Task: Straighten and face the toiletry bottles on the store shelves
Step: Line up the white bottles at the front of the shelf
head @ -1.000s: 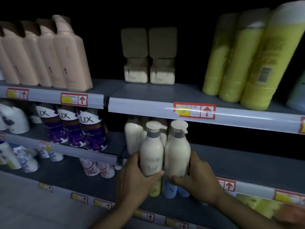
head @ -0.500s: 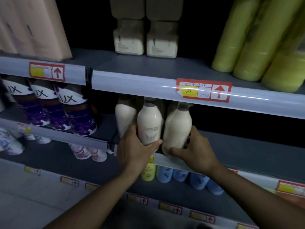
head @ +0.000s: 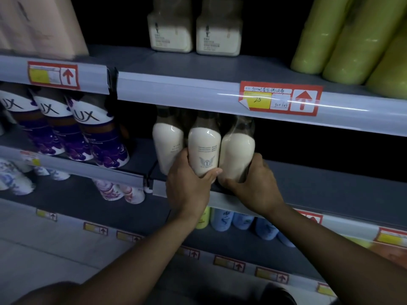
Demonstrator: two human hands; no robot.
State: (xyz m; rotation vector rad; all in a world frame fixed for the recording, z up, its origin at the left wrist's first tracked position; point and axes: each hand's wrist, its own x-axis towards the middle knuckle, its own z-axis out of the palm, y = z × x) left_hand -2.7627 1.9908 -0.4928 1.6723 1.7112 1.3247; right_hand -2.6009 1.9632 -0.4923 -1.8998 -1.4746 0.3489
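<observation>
— Where were the cream bottles seen?

— At centre frame, on the middle shelf (head: 330, 190) just under the price rail. The middle cream bottle (head: 204, 150), its crest label turned forward, was wrapped low down by the left hand (head: 189, 186); the right cream bottle (head: 237, 155), touching it, was clasped at the base by the right hand (head: 255, 186).

— And around them?

— A third cream bottle (head: 168, 144) was set just left. Purple bottles (head: 99, 139) were ranged at middle left, green bottles (head: 343, 40) at upper right, a red-framed price tag (head: 280, 99) above.
</observation>
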